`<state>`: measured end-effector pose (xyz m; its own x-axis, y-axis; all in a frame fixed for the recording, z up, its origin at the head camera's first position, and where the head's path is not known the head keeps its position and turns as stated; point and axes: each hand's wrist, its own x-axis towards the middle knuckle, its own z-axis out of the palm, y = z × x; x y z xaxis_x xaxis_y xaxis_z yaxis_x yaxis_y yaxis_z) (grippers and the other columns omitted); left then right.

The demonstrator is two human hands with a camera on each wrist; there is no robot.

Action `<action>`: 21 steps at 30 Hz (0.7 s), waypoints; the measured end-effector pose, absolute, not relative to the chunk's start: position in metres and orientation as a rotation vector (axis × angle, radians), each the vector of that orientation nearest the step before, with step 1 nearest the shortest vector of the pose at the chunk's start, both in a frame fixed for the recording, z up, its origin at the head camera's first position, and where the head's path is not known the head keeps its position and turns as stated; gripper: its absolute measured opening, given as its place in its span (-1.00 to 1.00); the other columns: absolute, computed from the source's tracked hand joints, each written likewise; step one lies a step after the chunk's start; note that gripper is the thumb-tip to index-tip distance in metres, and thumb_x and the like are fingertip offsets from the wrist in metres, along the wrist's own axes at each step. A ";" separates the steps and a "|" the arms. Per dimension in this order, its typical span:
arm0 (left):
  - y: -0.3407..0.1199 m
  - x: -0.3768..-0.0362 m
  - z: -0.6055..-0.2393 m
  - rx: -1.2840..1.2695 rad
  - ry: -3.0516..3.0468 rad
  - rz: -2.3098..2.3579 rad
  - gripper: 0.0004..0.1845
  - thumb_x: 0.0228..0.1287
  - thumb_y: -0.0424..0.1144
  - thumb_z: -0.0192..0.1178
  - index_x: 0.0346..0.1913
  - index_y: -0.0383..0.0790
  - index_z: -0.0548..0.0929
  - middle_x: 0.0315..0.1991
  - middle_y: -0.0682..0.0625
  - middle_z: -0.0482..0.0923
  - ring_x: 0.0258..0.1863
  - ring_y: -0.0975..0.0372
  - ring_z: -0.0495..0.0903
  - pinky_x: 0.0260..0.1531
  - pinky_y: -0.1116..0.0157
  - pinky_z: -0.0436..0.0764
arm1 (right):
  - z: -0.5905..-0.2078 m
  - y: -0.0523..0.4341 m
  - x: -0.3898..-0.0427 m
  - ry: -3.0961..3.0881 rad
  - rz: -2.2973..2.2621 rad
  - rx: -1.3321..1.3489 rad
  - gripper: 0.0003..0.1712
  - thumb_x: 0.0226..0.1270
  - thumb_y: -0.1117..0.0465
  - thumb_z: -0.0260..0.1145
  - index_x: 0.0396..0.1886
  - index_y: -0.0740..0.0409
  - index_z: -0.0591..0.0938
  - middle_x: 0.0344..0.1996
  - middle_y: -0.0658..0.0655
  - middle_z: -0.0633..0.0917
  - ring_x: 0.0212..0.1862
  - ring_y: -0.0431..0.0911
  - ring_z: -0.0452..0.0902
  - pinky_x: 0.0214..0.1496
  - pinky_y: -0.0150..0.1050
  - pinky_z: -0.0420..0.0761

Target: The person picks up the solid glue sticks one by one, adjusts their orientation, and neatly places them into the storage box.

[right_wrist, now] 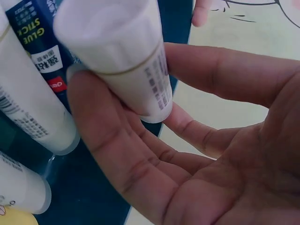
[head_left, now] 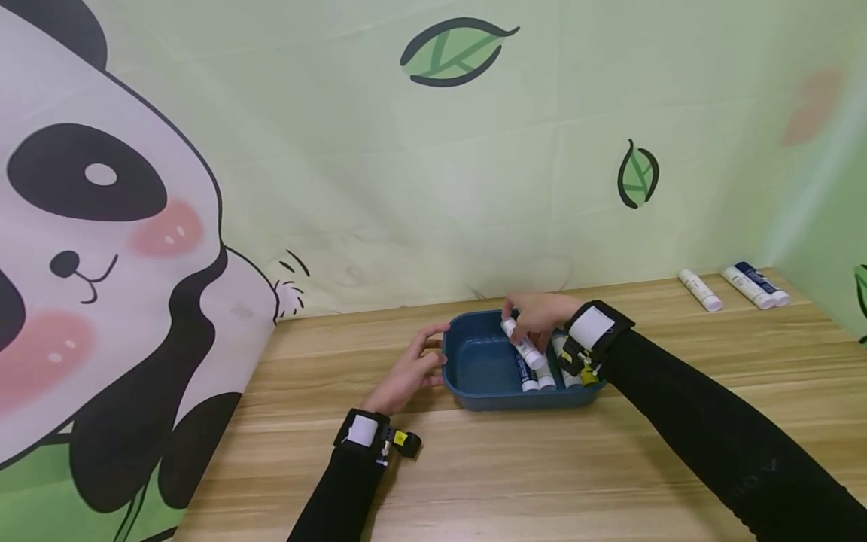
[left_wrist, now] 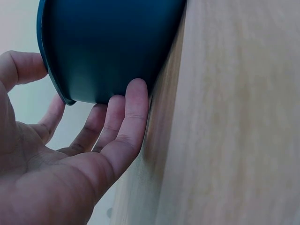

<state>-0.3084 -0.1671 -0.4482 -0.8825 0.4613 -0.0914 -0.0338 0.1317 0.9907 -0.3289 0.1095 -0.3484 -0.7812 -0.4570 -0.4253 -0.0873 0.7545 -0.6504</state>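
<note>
My right hand [head_left: 545, 312] pinches a white glue stick [head_left: 524, 350] between thumb and fingers, tilted over the blue plastic box [head_left: 474, 361]. In the right wrist view the held white tube [right_wrist: 136, 61] has one end toward the camera. Beneath it in the box lie a dark blue glue stick [right_wrist: 35, 35] and white glue sticks [right_wrist: 30, 93]. A yellow item [head_left: 589, 374] shows at the box's right end, partly hidden by my wrist. My left hand [head_left: 409, 373] touches the box's left outer wall, its fingertips [left_wrist: 137, 89] against the side and the thumb at the rim.
Two white glue sticks [head_left: 700, 290] and a dark blue one [head_left: 762, 283] lie at the back right of the wooden table [head_left: 433, 482]. A pale green backdrop [head_left: 352, 188] with a panda print rises behind the table's far edge.
</note>
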 end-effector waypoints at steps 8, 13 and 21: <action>-0.167 -0.308 -0.449 0.410 2.041 1.796 -0.31 0.40 -0.33 -0.05 0.58 0.02 0.18 0.41 -0.25 0.14 0.08 0.07 0.48 -0.09 0.29 0.68 | -0.354 0.102 -0.329 2.316 -0.832 -0.396 -0.51 0.44 0.37 0.26 0.26 0.40 0.33 -0.36 0.16 0.61 -0.48 -0.14 0.62 -0.34 -0.26 0.75; -0.168 -0.308 -0.449 0.412 2.039 1.799 -0.32 0.41 -0.33 -0.05 0.58 0.01 0.18 0.40 -0.26 0.14 0.08 0.07 0.48 -0.09 0.29 0.68 | -0.357 0.093 -0.324 2.336 -0.807 -0.358 -0.60 0.39 0.39 0.30 0.13 0.45 0.44 -0.41 0.15 0.61 -0.51 -0.13 0.60 -0.40 -0.29 0.73; -0.167 -0.308 -0.450 0.415 2.047 1.804 -0.34 0.43 -0.33 -0.05 0.56 0.03 0.21 0.41 -0.24 0.17 0.10 0.05 0.48 -0.09 0.27 0.70 | -0.360 0.085 -0.323 2.409 -0.712 -0.364 -0.80 0.28 0.38 0.38 -0.46 0.22 0.52 -0.63 0.09 0.59 -0.68 -0.17 0.54 -0.59 -0.39 0.60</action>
